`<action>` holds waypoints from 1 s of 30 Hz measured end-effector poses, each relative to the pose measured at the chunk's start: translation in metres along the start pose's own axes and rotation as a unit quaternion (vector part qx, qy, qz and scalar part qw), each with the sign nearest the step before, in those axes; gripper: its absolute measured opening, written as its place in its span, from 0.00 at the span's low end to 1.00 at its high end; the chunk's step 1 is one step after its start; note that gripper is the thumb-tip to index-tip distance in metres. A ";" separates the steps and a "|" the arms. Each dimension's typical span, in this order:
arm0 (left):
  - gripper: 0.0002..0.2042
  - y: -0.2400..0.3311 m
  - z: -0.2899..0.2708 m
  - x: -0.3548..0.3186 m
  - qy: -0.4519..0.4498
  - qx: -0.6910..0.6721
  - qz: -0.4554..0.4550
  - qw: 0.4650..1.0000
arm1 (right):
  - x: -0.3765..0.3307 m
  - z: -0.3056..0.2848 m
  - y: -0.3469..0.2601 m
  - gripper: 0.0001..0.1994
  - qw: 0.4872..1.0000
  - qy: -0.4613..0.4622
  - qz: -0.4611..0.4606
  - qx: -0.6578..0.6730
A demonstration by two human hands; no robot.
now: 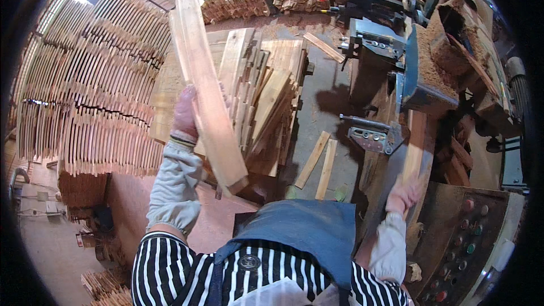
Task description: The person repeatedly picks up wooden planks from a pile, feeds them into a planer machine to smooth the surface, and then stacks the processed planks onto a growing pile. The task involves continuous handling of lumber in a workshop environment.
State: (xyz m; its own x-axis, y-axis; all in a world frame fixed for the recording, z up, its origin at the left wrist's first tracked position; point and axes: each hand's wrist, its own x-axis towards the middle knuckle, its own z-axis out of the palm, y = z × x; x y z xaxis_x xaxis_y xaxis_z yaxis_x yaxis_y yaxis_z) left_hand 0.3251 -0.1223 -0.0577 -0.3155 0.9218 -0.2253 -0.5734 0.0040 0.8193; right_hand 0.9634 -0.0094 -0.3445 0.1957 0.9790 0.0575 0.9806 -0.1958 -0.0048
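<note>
My left hand [185, 114], in a pale glove, is closed around a long wooden board [208, 96] held tilted over the stack. A second board edge shows along its left side, so it may be more than one. To the right, my right hand [403, 194] is closed at the near end of another wooden board [416, 147], which lies on the machine bed and runs under the blue machine housing [416, 73]. This hand is slightly blurred. Beneath the left-hand board is a stack of loose boards [272, 90], some lying askew.
Tall stacks of wooden slats [85, 90] fill the left. Two thin strips [320, 164] lie on the floor between stack and machine. A metal guide bracket [371, 136] juts beside the bed. A control panel with buttons [462, 243] stands at lower right; sawdust [433, 51] covers the housing.
</note>
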 end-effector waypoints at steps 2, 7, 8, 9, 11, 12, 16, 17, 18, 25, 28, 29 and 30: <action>0.34 -0.039 0.060 0.007 -0.028 -0.054 0.002 0.998 | 0.049 0.012 -0.021 0.35 0.999 0.009 0.012 -0.043; 0.36 -0.131 0.119 0.068 -0.095 -0.010 -0.008 0.995 | 0.081 -0.075 -0.094 0.33 0.961 -0.096 -0.121 0.228; 0.36 -0.157 0.152 0.082 -0.135 0.000 -0.018 0.991 | 0.074 -0.053 -0.082 0.36 0.894 -0.043 -0.189 0.403; 0.35 -0.181 0.151 0.081 -0.081 0.001 -0.018 0.997 | 0.047 -0.084 -0.115 0.39 0.812 -0.178 -0.165 0.530; 0.31 -0.229 0.174 0.085 -0.039 -0.020 -0.021 0.999 | -0.016 -0.170 -0.154 0.45 0.695 -0.295 -0.169 0.633; 0.29 -0.250 0.191 0.077 -0.038 -0.035 -0.023 0.998 | -0.037 -0.179 -0.151 0.47 0.710 -0.279 -0.181 0.621; 0.29 -0.295 0.237 0.047 -0.153 0.130 0.054 0.978 | -0.106 -0.189 -0.112 0.45 0.850 -0.198 -0.085 0.480; 0.31 -0.283 0.230 0.044 -0.138 0.327 0.083 0.931 | -0.121 -0.196 -0.099 0.44 0.892 -0.212 -0.031 0.398; 0.33 -0.266 0.211 0.046 -0.136 0.397 0.140 0.897 | -0.141 -0.200 -0.084 0.43 0.922 -0.229 0.020 0.311; 0.52 -0.091 -0.012 0.108 0.244 0.826 0.075 0.502 | -0.299 -0.093 0.081 0.36 0.980 -0.122 0.151 0.043; 0.57 -0.083 -0.063 0.106 0.226 0.851 0.015 0.474 | -0.275 -0.092 0.080 0.36 0.990 -0.064 0.100 0.070; 0.57 -0.083 -0.073 0.097 0.234 0.859 0.003 0.455 | -0.251 -0.088 0.073 0.35 0.993 -0.015 0.071 0.097; 0.55 -0.085 -0.072 0.095 0.245 0.870 -0.012 0.429 | -0.229 -0.078 0.071 0.35 0.994 0.028 0.054 0.090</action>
State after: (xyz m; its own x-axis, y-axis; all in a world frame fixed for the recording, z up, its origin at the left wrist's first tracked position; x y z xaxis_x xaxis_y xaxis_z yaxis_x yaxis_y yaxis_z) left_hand 0.2893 -0.0633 -0.1864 -0.6904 0.7232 0.0209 0.7155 0.6868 -0.1280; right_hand 0.9872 -0.2520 -0.2803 0.3034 0.9473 0.1032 0.9405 -0.2803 -0.1921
